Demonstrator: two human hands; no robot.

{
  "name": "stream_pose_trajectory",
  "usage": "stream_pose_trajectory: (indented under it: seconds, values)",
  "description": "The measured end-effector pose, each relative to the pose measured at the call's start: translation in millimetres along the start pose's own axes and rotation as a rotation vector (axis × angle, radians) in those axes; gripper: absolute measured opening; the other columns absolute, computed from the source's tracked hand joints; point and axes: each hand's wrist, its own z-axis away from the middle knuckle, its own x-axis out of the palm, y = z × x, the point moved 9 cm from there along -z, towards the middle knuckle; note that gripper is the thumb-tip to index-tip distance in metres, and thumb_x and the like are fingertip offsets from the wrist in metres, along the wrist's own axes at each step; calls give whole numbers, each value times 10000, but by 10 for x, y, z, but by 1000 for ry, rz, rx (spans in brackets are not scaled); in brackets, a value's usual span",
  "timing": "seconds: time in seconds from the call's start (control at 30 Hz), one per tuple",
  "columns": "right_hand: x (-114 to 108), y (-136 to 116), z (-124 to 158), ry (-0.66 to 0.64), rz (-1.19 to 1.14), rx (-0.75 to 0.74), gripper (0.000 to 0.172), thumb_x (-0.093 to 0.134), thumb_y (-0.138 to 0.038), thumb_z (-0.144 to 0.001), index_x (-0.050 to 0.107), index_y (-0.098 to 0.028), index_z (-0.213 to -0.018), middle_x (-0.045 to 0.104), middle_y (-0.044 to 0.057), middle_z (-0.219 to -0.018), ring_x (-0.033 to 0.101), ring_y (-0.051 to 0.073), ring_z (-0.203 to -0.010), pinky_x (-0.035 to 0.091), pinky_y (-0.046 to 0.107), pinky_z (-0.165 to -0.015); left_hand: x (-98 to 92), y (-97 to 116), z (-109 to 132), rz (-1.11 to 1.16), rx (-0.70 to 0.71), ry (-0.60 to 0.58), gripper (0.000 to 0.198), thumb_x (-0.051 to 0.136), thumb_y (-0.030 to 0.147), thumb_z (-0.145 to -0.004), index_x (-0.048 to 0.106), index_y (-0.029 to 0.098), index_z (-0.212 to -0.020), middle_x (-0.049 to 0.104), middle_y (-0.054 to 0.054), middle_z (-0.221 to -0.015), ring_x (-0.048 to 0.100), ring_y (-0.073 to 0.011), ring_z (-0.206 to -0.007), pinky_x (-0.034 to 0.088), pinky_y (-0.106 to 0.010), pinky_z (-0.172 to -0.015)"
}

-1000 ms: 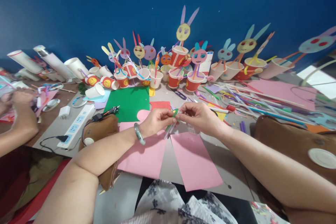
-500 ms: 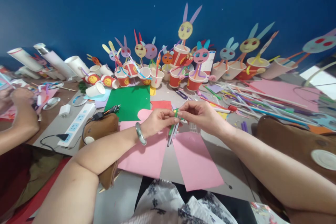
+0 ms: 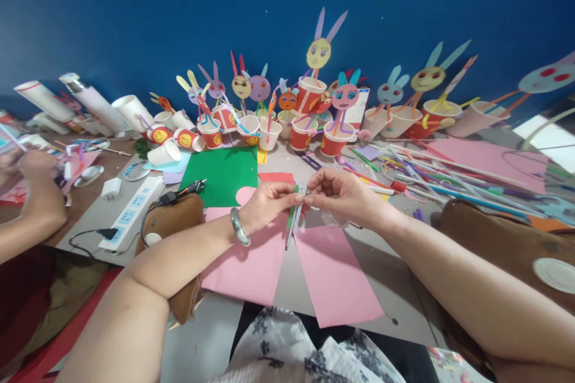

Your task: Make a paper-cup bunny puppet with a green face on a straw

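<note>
Above the table, a small bundle of grey and green straws slants downward between my hands. My left hand, with a bracelet on the wrist, is closed with thumb and fingers pinching the bundle's upper part. My right hand pinches the top of the same bundle from the other side; its fingertips partly cover the straw ends. Just under the right hand is a clear ring-like item, perhaps a tape roll, half hidden. Two pink paper sheets, left and right, lie beneath my hands.
Paper cups with rabbit-faced figures line the blue wall. A green sheet and a power strip lie left. Loose straws spread at right, beside a brown pouch. A co-worker's arm is at far left.
My fingertips have shifted slightly on the straws, with the right hand's fingers closing further round the top. The straws hang a little steeper. The surroundings stay nearly the same.
</note>
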Motion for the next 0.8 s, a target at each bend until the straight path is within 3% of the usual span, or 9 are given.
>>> stream_pose_trajectory:
  seconds: [0.17,0.43,0.63,0.8]
  values:
    - [-42,-25,-5,-50,89,31,467,788,-602,-676,602,-175,-713,647,11,-639,529,97,-533,377,225,-479,-31,-7,-8,56,-21,13,445,862,504,-650,702,118,-804,734,-45,-717,705,-162,-645,564,-280,-646]
    - [-63,-68,7,-140,176,12,365,756,-524,-735,713,-189,-873,716,37,-775,571,128,-611,394,245,-515,-51,33,-15,26,-10,13,446,861,504,-654,698,116,-805,740,-51,-723,709,-163,-660,561,-272,-644]
    - [-198,-110,-11,-1,468,-99,257,750,-424,-698,708,-186,-786,639,-6,-617,511,114,-539,357,250,-510,-44,86,-1,-14,16,4,417,841,493,-692,705,106,-766,734,-61,-723,701,-159,-658,567,-278,-668]
    - [-239,-224,13,103,613,-173,207,744,-376,-677,655,-197,-730,670,19,-693,567,150,-622,393,267,-576,-40,50,-5,13,11,-15,412,838,493,-695,693,113,-758,739,-66,-728,712,-170,-668,570,-292,-686]
